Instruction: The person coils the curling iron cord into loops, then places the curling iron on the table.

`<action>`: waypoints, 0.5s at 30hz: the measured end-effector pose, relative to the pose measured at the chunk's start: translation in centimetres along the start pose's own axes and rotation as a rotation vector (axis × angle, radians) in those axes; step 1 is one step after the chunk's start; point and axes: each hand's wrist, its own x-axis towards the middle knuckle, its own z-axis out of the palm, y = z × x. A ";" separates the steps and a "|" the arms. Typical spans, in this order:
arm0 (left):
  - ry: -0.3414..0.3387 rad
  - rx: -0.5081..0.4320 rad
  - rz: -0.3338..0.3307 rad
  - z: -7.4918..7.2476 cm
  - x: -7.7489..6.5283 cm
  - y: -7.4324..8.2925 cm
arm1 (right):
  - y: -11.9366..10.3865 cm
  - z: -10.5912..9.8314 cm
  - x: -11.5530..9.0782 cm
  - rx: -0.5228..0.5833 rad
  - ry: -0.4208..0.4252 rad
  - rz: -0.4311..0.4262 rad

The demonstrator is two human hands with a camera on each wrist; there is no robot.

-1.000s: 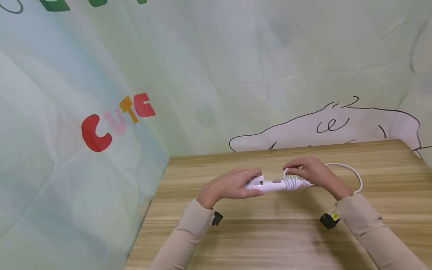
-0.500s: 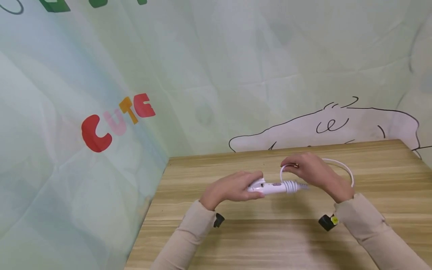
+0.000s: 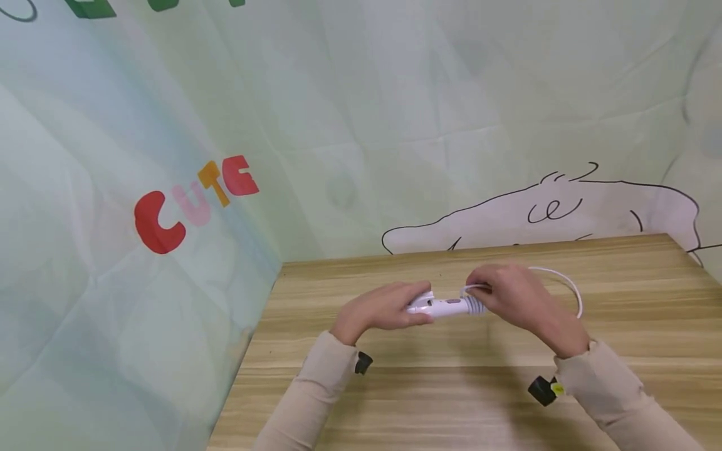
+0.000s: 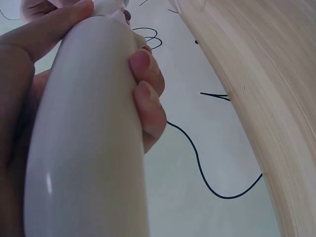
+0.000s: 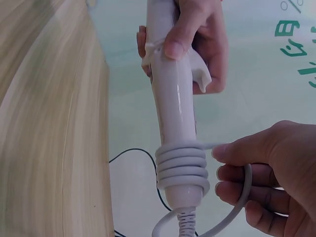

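My left hand (image 3: 380, 308) grips a white curling iron (image 3: 448, 307) near its clamp lever, holding it roughly level above the table. Its thick, smooth barrel (image 4: 89, 138) fills much of the left wrist view, with fingers curled round it. In the right wrist view, several turns of the iron's own cord (image 5: 181, 165) lie side by side round the lower handle. My right hand (image 5: 284, 173) pinches the cord between thumb and fingertips just beside those turns. From the head view, this right hand hides the handle's cord end.
Beneath both hands is a wood-grain table (image 3: 440, 388). A free loop of cord (image 3: 564, 279) arches behind the right wrist. Printed cloth (image 3: 361, 125) hangs behind the table and on the left. Small black cameras (image 3: 543, 391) sit at the wrists.
The right hand rose with the cord, then came down and left over the handle's cord end. The free cord loop has shifted left. The left hand keeps its hold, with only slight movement.
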 end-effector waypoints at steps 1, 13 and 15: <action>0.000 -0.007 -0.005 0.0 0.0 0.0 | -0.2 0.0 -0.1 0.013 -0.009 0.019; 0.016 -0.012 -0.047 -0.4 -0.4 -0.5 | -2.6 -0.1 -0.9 0.101 -0.099 0.221; 0.026 -0.008 -0.055 -0.6 -0.4 -0.5 | -2.9 -0.2 -1.0 0.123 -0.110 0.257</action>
